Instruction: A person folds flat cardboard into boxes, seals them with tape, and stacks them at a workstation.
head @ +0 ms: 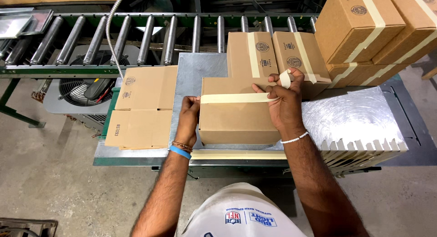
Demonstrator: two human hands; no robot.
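Note:
A closed cardboard box (pixel 236 118) sits on a metal worktable (pixel 350 118) in front of me. A strip of beige tape (pixel 234 98) runs across the box's top seam. My left hand (pixel 189 112) presses the tape's left end down over the box's left edge. My right hand (pixel 284 98) rests on the box's right end, fingers pinching the tape's loose end, which curls up near the thumb.
A stack of flattened cartons (pixel 143 107) lies at the left of the table. Two taped boxes (pixel 277 55) stand behind on a roller conveyor (pixel 136 36), with bigger taped boxes (pixel 373 27) stacked at right. A fan unit (pixel 82 89) sits below the conveyor.

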